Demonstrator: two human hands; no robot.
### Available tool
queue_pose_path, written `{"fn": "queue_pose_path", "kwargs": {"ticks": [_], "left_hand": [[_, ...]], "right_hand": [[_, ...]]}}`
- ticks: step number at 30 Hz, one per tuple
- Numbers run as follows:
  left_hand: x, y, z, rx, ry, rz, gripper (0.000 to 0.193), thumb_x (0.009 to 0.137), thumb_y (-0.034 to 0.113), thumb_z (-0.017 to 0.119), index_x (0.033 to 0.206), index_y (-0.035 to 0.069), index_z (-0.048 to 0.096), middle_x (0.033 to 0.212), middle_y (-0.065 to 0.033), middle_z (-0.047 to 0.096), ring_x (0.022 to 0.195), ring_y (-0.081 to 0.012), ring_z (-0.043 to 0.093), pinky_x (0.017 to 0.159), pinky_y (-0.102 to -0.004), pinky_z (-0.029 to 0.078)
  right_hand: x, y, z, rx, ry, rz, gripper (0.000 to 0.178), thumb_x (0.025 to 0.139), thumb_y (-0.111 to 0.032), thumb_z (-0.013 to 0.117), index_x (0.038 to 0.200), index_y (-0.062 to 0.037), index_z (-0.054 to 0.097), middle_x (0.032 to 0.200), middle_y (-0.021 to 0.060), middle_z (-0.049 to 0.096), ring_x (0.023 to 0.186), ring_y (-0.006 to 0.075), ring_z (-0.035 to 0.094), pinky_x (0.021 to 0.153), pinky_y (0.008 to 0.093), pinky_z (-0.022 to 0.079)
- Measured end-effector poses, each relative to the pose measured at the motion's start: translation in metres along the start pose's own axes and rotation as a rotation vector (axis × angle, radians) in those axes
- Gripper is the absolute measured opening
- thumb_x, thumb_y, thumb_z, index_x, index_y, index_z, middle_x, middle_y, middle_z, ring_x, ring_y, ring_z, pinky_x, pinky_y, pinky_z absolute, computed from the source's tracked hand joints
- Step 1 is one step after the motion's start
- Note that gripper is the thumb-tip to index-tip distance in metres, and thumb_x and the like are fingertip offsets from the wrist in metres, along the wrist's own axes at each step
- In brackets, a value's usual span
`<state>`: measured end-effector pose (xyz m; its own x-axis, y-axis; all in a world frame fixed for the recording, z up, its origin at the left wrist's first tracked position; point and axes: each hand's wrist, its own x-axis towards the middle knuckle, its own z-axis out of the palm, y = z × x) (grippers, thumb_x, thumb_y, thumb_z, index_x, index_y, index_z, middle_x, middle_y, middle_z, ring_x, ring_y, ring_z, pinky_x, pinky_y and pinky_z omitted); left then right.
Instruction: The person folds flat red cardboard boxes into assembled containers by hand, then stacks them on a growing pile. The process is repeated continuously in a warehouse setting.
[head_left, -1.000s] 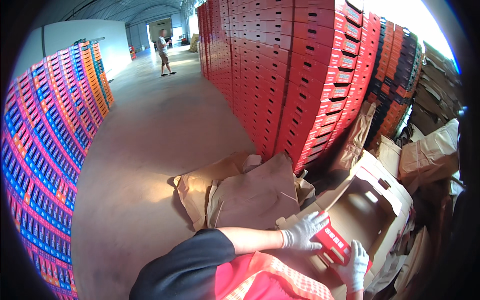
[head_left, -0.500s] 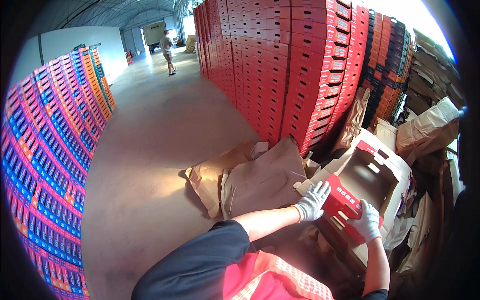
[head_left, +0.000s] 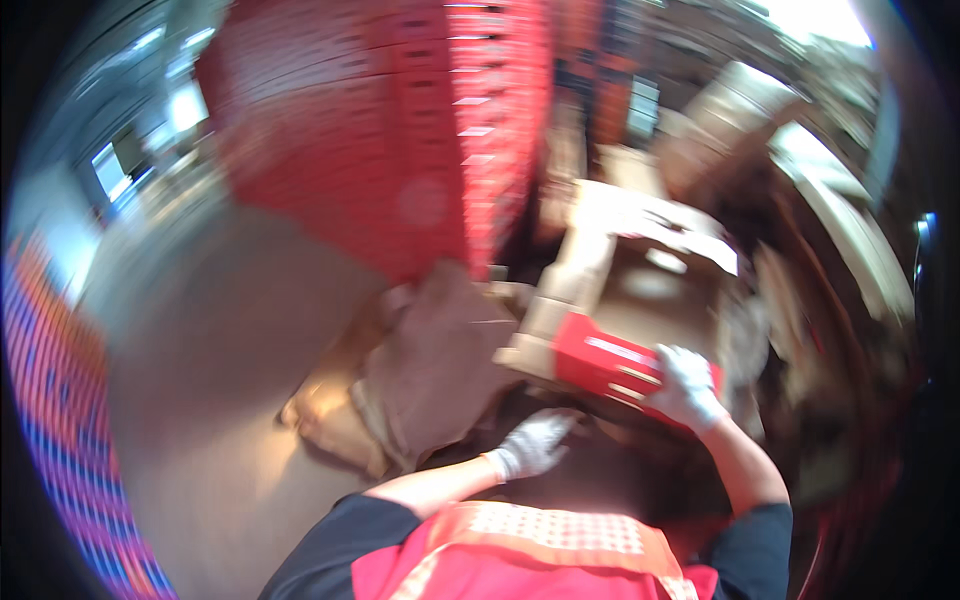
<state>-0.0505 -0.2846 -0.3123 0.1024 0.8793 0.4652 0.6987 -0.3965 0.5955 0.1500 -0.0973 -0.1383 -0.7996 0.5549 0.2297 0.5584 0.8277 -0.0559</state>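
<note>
A partly folded cardboard box [head_left: 655, 298], brown inside with a red printed end panel [head_left: 590, 358], lies tilted in front of me on the right. My right hand [head_left: 686, 388], in a pale work glove, is closed over the edge of that red panel. Lower and to the left, my gloved left hand [head_left: 533, 445] is off the box and holds nothing I can see. Its fingers look stretched out, though motion blurs them. Brown paper-like sheets [head_left: 435, 365] lie on the floor beyond my left hand.
A tall stack of red crates [head_left: 340, 150] rises ahead. Pink and blue boxes [head_left: 60, 420] are stacked at the far left. Crumpled cardboard and a brown paper bundle [head_left: 725, 130] are heaped at the right. Concrete floor [head_left: 230, 330] stretches between the stacks.
My left hand has let go of the red panel and dropped down and left. My right hand keeps its hold. The view has swung to the right and is blurred.
</note>
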Motion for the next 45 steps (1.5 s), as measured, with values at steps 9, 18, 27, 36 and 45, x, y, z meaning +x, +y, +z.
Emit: {"fn": "queue_pose_path", "kwargs": {"ticks": [9, 18, 27, 36, 45], "left_hand": [[0.107, 0.085, 0.095, -0.436, -0.488, 0.623, 0.049, 0.085, 0.016, 0.064, 0.130, 0.000, 0.055, 0.117, -0.0203, 0.061, 0.105, -0.0385, 0.060, 0.091, -0.0449, 0.050], [0.141, 0.262, 0.286, -0.458, -0.652, 1.253, 0.050, 0.082, 0.019, 0.060, 0.129, 0.001, 0.054, 0.125, -0.0249, 0.056, 0.111, -0.0420, 0.057, 0.098, -0.0504, 0.045], [0.154, 0.290, 0.360, -0.442, -0.796, 1.203, 0.044, 0.088, 0.018, 0.062, 0.128, 0.002, 0.056, 0.117, -0.0185, 0.062, 0.105, -0.0366, 0.061, 0.090, -0.0439, 0.052], [0.152, 0.304, 0.322, -0.407, -0.771, 1.247, 0.035, 0.089, 0.020, 0.062, 0.117, 0.000, 0.057, 0.108, -0.0175, 0.063, 0.094, -0.0318, 0.065, 0.068, -0.0386, 0.056], [0.189, 0.177, 0.226, -0.256, -0.367, 0.646, 0.055, 0.073, 0.003, 0.072, 0.127, 0.004, 0.059, 0.127, -0.0193, 0.062, 0.120, -0.0390, 0.057, 0.103, -0.0463, 0.047]], "right_hand": [[-0.156, -0.033, -0.111, -0.062, 0.244, 0.348, 0.070, 0.062, -0.034, 0.086, 0.118, -0.0030, 0.056, 0.094, 0.0141, 0.063, 0.087, 0.0322, 0.064, 0.077, 0.0421, 0.047], [-0.355, -0.024, -0.159, -0.233, 0.219, 1.110, 0.087, 0.064, -0.051, 0.087, 0.123, 0.0027, 0.054, 0.104, 0.0197, 0.065, 0.095, 0.0359, 0.065, 0.084, 0.0440, 0.052], [-0.470, 0.050, -0.105, -0.109, 0.039, 1.425, 0.086, 0.063, -0.053, 0.086, 0.124, -0.0017, 0.054, 0.106, 0.0195, 0.066, 0.098, 0.0362, 0.066, 0.085, 0.0445, 0.053], [-0.485, 0.047, -0.067, -0.122, 0.054, 1.368, 0.083, 0.066, -0.056, 0.082, 0.126, -0.0053, 0.054, 0.104, 0.0168, 0.067, 0.097, 0.0336, 0.067, 0.083, 0.0443, 0.054], [-0.427, 0.044, -0.094, -0.252, 0.532, 0.950, 0.058, 0.080, -0.033, 0.079, 0.126, -0.0048, 0.057, 0.114, 0.0133, 0.065, 0.102, 0.0320, 0.065, 0.089, 0.0435, 0.050]]}}
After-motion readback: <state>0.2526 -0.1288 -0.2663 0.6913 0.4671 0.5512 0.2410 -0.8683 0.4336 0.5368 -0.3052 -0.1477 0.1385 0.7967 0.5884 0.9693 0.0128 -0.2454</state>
